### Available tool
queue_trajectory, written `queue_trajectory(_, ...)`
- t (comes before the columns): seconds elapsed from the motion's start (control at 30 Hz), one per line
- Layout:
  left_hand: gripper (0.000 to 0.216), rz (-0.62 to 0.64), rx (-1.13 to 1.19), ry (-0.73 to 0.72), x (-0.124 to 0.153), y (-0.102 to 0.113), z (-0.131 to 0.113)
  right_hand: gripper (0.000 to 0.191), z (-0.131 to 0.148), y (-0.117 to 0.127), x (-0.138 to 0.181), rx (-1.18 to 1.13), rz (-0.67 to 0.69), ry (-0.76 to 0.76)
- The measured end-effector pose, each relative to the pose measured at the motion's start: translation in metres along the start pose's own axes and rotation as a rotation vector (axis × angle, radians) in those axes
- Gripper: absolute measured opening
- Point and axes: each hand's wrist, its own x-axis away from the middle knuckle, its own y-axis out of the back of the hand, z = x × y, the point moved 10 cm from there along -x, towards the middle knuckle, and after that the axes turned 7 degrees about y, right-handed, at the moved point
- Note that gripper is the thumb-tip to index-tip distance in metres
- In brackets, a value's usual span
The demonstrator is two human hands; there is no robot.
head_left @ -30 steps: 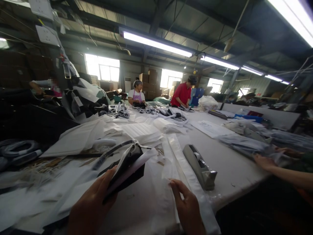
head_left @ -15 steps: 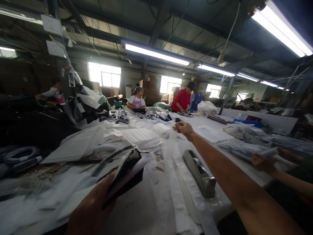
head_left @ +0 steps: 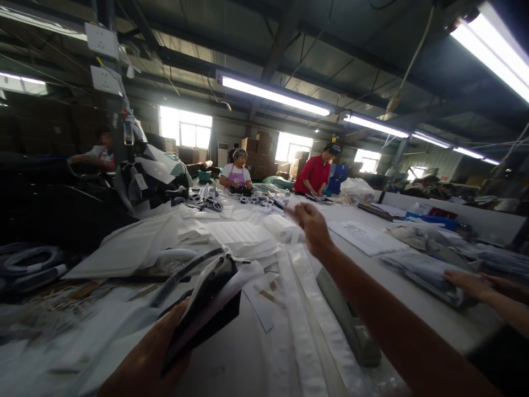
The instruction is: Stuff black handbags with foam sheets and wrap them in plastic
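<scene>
My left hand (head_left: 159,344) grips a black bag (head_left: 225,275), its flap edge tilted up. A strip of white wrapping (head_left: 246,275) lies along its opening, and a grey-wrapped handle (head_left: 182,278) arches beyond my fingers. My right hand (head_left: 312,223) reaches out over the table, fingers pinched and smeared by motion. A thin white strip (head_left: 295,236) shows just under those fingers; where it meets them is blurred. Below my right forearm stands a grey-green tape dispenser (head_left: 336,300), partly covered by the arm. Long white strips (head_left: 308,309) lie between my hands.
White foam sheets (head_left: 242,234) are stacked ahead, and wrapped handles (head_left: 206,201) lie beyond them. Two people work across the table. At right, a co-worker's hand (head_left: 465,282) rests on a plastic-wrapped item (head_left: 421,270). Paper sheets (head_left: 363,237) lie nearby.
My right hand has turned, and less of the white strip shows below it. My view has shifted slightly. The co-worker's hands at right have come down onto the plastic-wrapped item.
</scene>
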Motion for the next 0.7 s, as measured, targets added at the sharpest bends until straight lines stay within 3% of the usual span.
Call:
queue_trajectory(0.17,0.071,0.027,-0.024,0.069,-0.002,0.006,0.003,0.032,-0.034,-0.060,0.176,-0.143,0.301,-0.240)
queue_trajectory(0.2,0.071,0.031,-0.036,0.072,-0.002,0.008,0.003,0.032,-0.045,-0.071,0.209,-0.228,0.358,-0.346)
queue_trajectory(0.3,0.068,0.034,-0.064,0.080,-0.001,0.010,0.001,0.036,-0.061,-0.094,0.284,-0.356,0.516,-0.512)
queue_trajectory(0.37,0.067,0.036,-0.065,0.088,-0.001,0.010,-0.001,0.042,-0.061,-0.104,0.318,-0.411,0.654,-0.569)
queue_trajectory(0.47,0.067,0.035,-0.049,0.082,0.000,0.009,-0.004,0.045,-0.052,-0.109,0.348,-0.455,0.858,-0.641)
queue_trajectory(0.57,0.068,0.038,-0.039,0.083,0.000,0.009,-0.006,0.038,-0.043,-0.102,0.347,-0.263,1.010,-0.535)
queue_trajectory(0.7,0.069,0.032,-0.034,0.085,0.000,0.013,-0.007,0.023,-0.054,-0.071,0.299,0.412,0.795,-0.175)
